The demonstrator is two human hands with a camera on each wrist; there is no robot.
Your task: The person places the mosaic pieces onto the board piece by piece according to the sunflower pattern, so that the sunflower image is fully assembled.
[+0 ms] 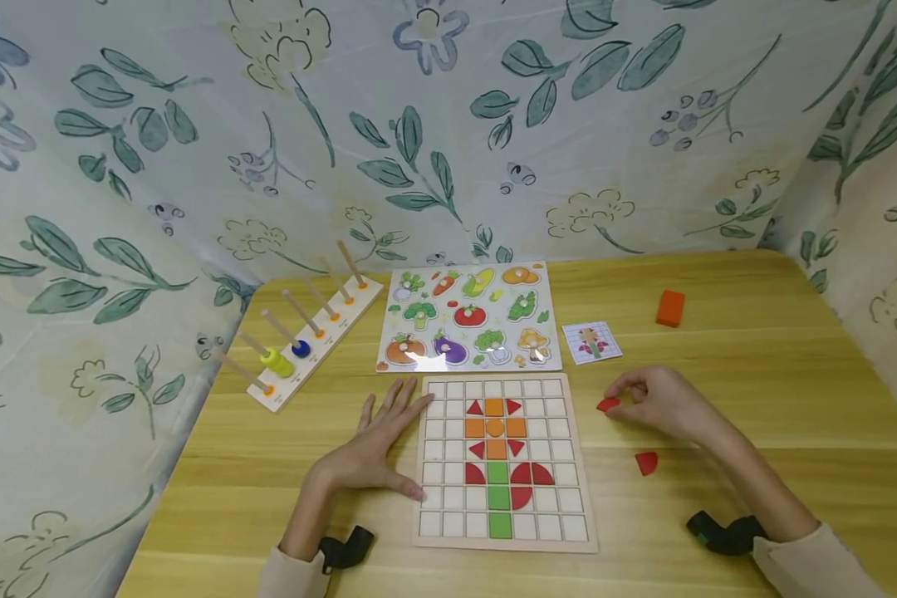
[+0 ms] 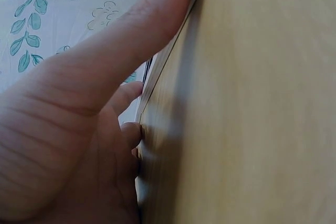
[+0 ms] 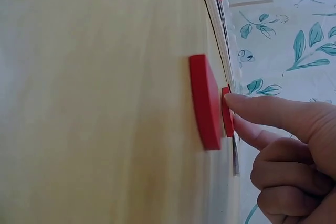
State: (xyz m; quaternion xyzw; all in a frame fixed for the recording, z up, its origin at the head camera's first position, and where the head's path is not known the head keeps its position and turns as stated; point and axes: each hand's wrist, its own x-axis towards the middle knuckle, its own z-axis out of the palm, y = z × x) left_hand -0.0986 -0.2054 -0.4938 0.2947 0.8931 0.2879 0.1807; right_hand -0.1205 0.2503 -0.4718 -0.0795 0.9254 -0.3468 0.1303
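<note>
My right hand [image 1: 661,403] pinches a red quarter-circle piece [image 3: 227,113] between thumb and index finger, just right of the wooden grid board [image 1: 433,538]. A second red quarter-circle piece [image 1: 646,463] lies on the table nearer to me. Fingers spread, my left hand [image 1: 370,444] rests at the board's left edge, its thumb touching the rim. Seated in the grid are orange squares, an orange circle [image 1: 496,428], small red triangles, a column of green squares [image 1: 498,497] and several red quarter circles [image 1: 521,497].
Behind the board lies a vegetable puzzle [image 1: 469,316]. A pattern card [image 1: 591,342] sits to its right, with an orange-red block [image 1: 670,308] beyond. At the left stands a peg rack [image 1: 314,345] with yellow-green and blue beads. Floral cloth [image 1: 433,124] hangs behind the table.
</note>
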